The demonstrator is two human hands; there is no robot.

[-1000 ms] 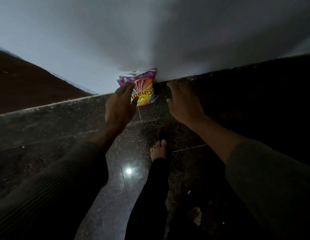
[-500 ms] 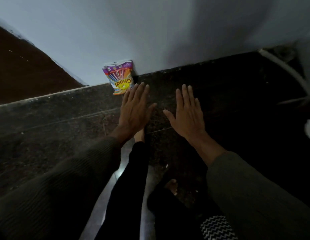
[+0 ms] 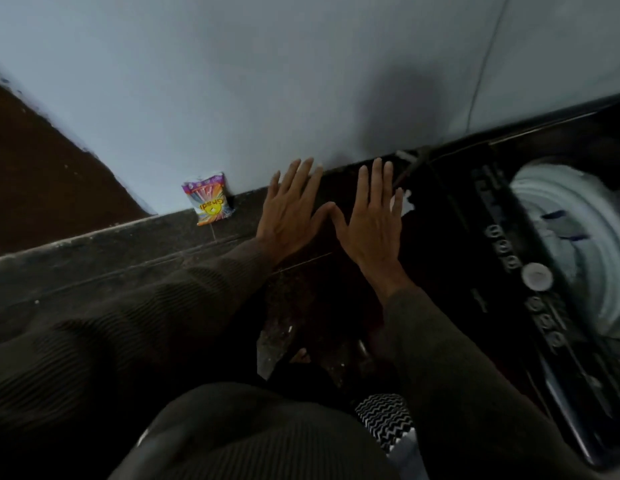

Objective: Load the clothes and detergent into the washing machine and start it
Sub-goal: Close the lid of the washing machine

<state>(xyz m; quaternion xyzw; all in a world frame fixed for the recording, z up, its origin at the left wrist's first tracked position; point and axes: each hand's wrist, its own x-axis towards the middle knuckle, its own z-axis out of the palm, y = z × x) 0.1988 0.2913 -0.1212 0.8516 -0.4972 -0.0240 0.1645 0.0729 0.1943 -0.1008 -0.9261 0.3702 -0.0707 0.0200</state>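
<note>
A colourful detergent packet [image 3: 209, 199] leans upright against the pale wall on the dark floor, left of my hands. My left hand [image 3: 290, 211] and my right hand [image 3: 370, 216] are held out flat side by side, fingers straight, thumbs almost touching, holding nothing. At the right stands the top-loading washing machine [image 3: 509, 258], its dark control panel with buttons and a white knob [image 3: 536, 276] facing me. Its open drum [image 3: 578, 251] shows pale clothes with a blue piece inside.
A pale wall [image 3: 267, 81] runs across the back, with a brown surface [image 3: 41, 174] at the far left. The dark polished stone floor [image 3: 128, 265] has a raised ledge along the wall. A black-and-white zigzag cloth [image 3: 384, 417] lies near my legs at the bottom.
My left hand has let go of the packet and both hands have spread flat. The view has swung right, so the packet sits farther left and the washing machine has come into view.
</note>
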